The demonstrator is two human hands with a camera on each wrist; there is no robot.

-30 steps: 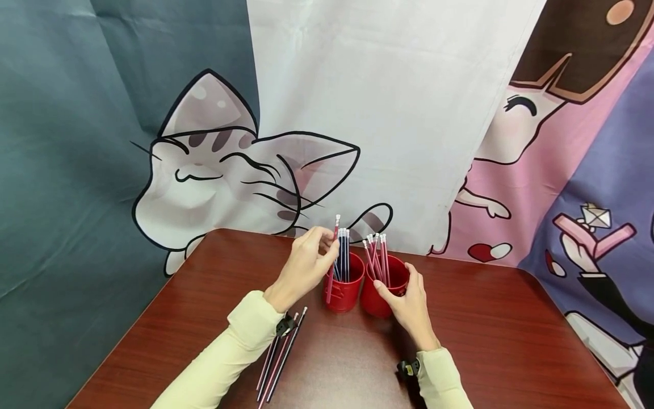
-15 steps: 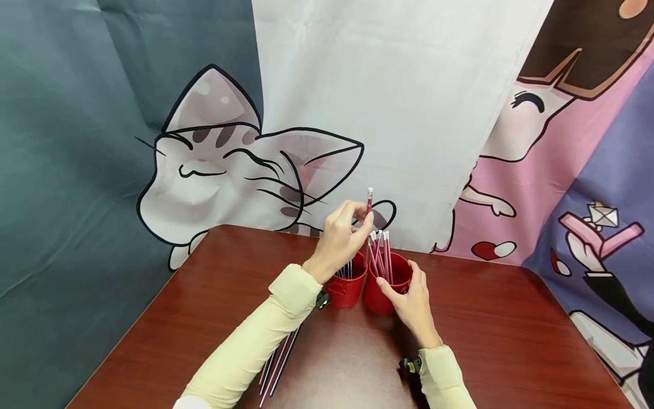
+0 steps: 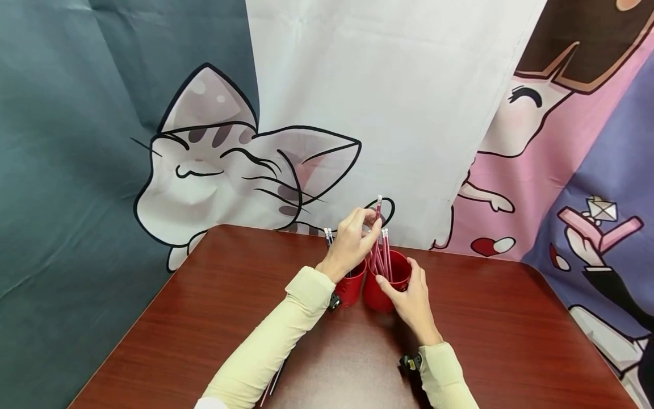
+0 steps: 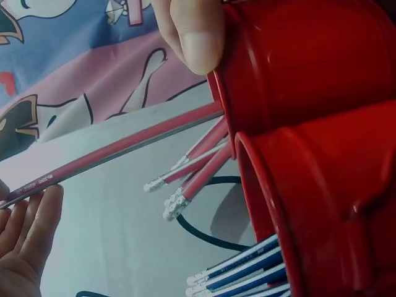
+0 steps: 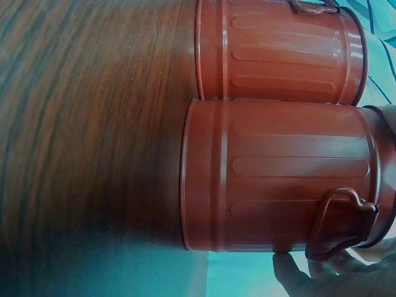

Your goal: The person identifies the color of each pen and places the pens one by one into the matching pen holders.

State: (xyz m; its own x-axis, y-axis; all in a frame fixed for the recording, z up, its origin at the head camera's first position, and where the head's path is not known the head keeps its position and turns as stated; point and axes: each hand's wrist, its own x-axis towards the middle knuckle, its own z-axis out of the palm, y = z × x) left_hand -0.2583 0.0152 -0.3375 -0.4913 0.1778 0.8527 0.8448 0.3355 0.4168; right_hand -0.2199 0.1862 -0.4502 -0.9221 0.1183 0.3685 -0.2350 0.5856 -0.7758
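Note:
My left hand [image 3: 351, 243] pinches a red pencil [image 4: 124, 143] near its eraser end; the pencil's lower end is inside the right red bucket [image 3: 377, 296]. Several red pencils with white erasers [image 3: 386, 250] stand in that same bucket. My right hand [image 3: 415, 300] grips its rim and right side, fingers beside the wire handle [image 5: 318, 238] in the right wrist view. Touching it on the left is a second red bucket [image 3: 349, 291], partly behind my left wrist. Dark blue pencils [image 4: 247, 266] lean in that one, eraser ends up.
A few loose pencils [image 3: 274, 382] lie on the brown table [image 3: 194, 318], mostly hidden under my left sleeve. Behind the table's back edge hangs a cloth backdrop [image 3: 409, 113] with a cartoon cat and a figure.
My left hand has carried the red pencil from in front of the left bucket, up and right, then down into the right bucket. My right hand has kept its grip.

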